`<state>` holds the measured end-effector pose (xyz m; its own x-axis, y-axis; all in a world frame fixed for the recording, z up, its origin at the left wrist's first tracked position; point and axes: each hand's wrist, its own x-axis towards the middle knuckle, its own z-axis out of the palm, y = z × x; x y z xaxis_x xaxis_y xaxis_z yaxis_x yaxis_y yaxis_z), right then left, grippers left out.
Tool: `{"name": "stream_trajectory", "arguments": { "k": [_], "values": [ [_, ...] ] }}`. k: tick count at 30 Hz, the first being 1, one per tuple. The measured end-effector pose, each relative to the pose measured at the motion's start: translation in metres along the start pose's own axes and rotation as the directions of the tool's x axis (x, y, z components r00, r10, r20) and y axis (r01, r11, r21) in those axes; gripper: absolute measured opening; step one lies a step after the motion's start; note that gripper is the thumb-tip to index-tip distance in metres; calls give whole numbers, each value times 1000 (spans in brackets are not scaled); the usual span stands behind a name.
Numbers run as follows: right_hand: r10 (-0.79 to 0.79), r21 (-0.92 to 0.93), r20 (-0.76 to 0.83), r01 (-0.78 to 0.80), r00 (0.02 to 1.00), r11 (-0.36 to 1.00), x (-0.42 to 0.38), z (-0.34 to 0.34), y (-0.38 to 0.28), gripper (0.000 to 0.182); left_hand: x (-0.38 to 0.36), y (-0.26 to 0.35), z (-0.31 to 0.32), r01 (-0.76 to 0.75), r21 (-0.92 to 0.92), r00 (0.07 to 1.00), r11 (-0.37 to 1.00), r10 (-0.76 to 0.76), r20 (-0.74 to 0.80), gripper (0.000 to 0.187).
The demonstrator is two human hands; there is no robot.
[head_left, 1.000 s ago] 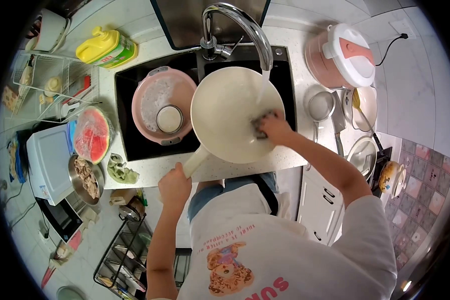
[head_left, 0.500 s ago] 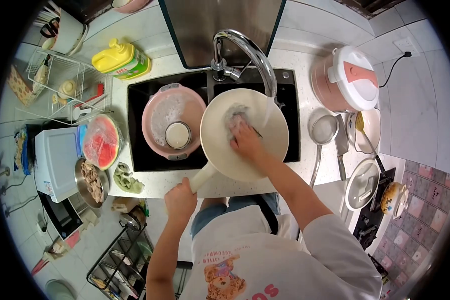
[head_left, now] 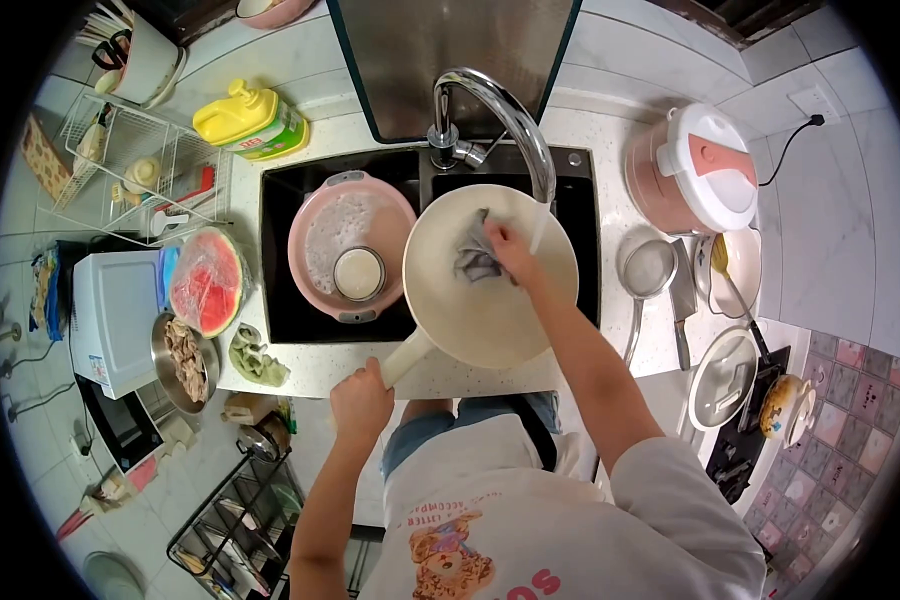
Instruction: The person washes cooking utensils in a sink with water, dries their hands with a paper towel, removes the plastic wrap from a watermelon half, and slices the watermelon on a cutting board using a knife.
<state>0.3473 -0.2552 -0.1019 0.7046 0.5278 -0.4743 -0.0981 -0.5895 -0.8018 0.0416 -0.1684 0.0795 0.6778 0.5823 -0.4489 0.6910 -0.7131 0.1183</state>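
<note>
Counter (head_left: 315, 368): pale and speckled, with a dark double sink (head_left: 279, 322) set into it.
Pan (head_left: 470, 330): held over the sink's right side, water (head_left: 541, 230) being run in from the faucet (head_left: 532, 130).
Left hand (head_left: 362, 400): fingers wrapped around the pan's handle (head_left: 407, 358).
Right hand (head_left: 507, 248): grey cloth (head_left: 478, 265) gripped by bunched fingers, inside the pan.
Pink tub (head_left: 394, 250): stood alongside.

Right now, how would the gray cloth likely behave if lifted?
The gray cloth would probably hang limp: it crumples in loose folds at the right hand. It is likely wet, perhaps slippery, with water running into the same cream pan.
</note>
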Motion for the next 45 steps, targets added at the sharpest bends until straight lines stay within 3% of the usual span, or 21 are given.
{"name": "stream_trajectory", "arguments": {
  "k": [1, 2, 3, 6, 12, 15, 16, 18, 19, 20, 22, 24, 27, 29, 31, 33, 35, 38, 39, 42, 45],
  "values": [
    [-138, -169, -207, 103, 969, 980, -8, 3, -1, 49, 0, 0, -1, -3, -5, 1000, 1000, 3, -1, 24],
    [-300, -351, -376, 164, 877, 922, -16, 7, -2, 51, 0, 1, -2, -5, -11, 1000, 1000, 5, -3, 24],
    [-424, -528, -339, 203, 840, 825, -30, 17, -4, 58, 1, 2, -3, -6, -18, 1000, 1000, 5, -6, 24],
    [-727, -760, 17, 482, 686, 437, -59, 39, -5, 61, 1, 3, -3, -2, -29, 1000, 1000, 2, -6, 24],
    [-640, -824, 89, 417, 764, 384, -53, 15, 15, 52, 0, 2, 5, 5, -34, 1000, 999, -6, -18, 24],
    [-677, -807, -64, 361, 734, 467, -31, -14, 3, 45, 0, 0, 8, -7, -37, 1000, 999, 6, -25, 24],
    [-513, -701, -82, 317, 854, 639, -18, -39, -10, 44, -1, -1, 8, -10, -34, 1000, 999, 9, -25, 24],
    [-312, -207, -116, 284, 943, 936, 31, -63, -22, 37, -1, 0, 7, -19, -27, 999, 999, 19, -27, 24],
    [-277, 198, -153, 304, 949, 932, 56, -62, -18, 36, 0, -1, 8, -26, -25, 999, 999, 25, -30, 24],
    [-211, 319, -44, 214, 977, 924, 61, -67, -38, 35, 0, -2, 9, -32, -24, 999, 999, 31, -34, 24],
    [-106, 511, 196, -9, 975, 860, 59, -79, -95, 32, 0, -2, 9, -42, -23, 998, 999, 40, -46, 25],
    [-93, 526, 348, -112, 933, 843, 106, -77, -84, 40, 0, -2, 8, -47, -23, 997, 999, 45, -64, 24],
    [-84, 525, 349, -120, 933, 843, 97, -73, -97, 46, 2, -4, 11, -50, -30, 996, 998, 47, -74, 24],
    [-135, 386, 119, 79, 984, 919, 65, -59, -96, 39, 2, -2, 7, -40, -30, 998, 999, 38, -59, 24],
    [-333, -4, -228, 341, 915, 940, 26, -35, -68, 40, 3, 0, 6, -30, -36, 998, 999, 28, -52, 23],
    [-493, -482, -117, 385, 862, 787, -8, -12, -27, 50, 3, -1, 8, -25, -40, 998, 999, 23, -52, 23],
    [-513, -768, -147, 229, 846, 598, -43, 15, -13, 59, 4, 0, 6, -22, -35, 999, 999, 20, -48, 23],
    [-574, -727, 157, 488, 804, 484, -64, 39, 18, 63, 4, 3, 3, -17, -29, 999, 999, 16, -37, 23],
    [-660, -669, 249, 619, 709, 412, -58, 28, 13, 59, 4, 3, 2, -16, -27, 999, 1000, 15, -35, 23],
    [-597, -801, -61, 318, 800, 507, -44, 20, 27, 53, 3, 3, 5, -17, -28, 999, 999, 16, -45, 24],
    [-289, -521, -370, 60, 883, 851, -37, 43, 29, 37, 2, 5, 1, -26, -19, 999, 999, 25, -44, 24]
  ]
}}
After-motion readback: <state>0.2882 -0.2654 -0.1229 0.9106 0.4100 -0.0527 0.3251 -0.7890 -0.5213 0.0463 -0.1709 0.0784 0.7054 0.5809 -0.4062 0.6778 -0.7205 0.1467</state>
